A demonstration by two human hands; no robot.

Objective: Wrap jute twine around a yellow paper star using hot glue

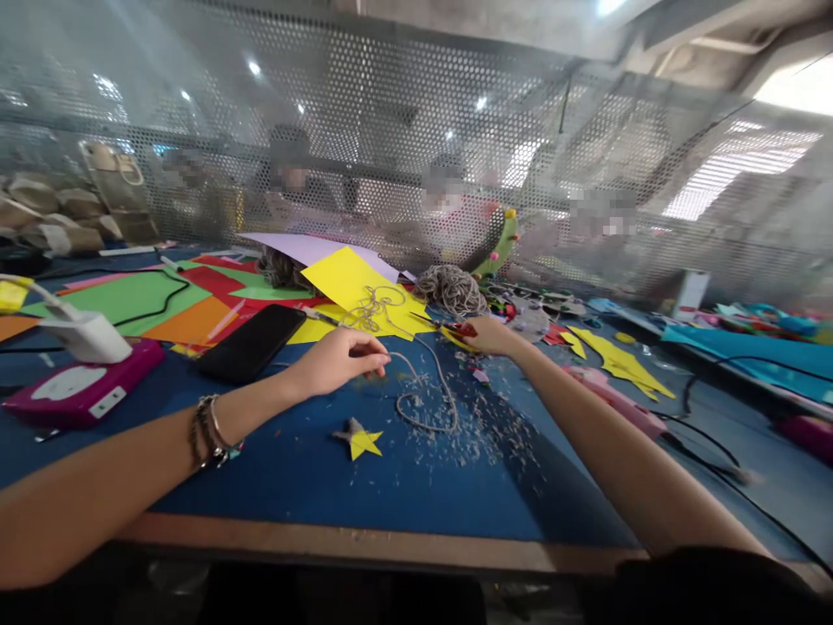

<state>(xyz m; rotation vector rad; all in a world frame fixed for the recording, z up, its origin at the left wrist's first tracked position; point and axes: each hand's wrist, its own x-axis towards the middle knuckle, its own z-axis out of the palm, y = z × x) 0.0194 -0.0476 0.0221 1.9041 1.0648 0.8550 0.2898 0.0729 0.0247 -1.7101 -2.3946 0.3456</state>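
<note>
My left hand pinches the end of a grey yarn strand between thumb and fingertips. From there the strand curves over the table in a loose loop. My right hand is closed around scissors with red on the handle, their dark blades pointing left near the yellow paper. Nearer to me lies a small yellow paper star, with grey yarn covering part of it. A tangle of yarn rests on a yellow sheet, and a bigger yarn ball sits behind the scissors.
Short yarn clippings litter the blue table. At left are a black phone, coloured paper and a magenta power strip with a white charger. A pink tool and its cable lie right. Perforated mesh stands behind.
</note>
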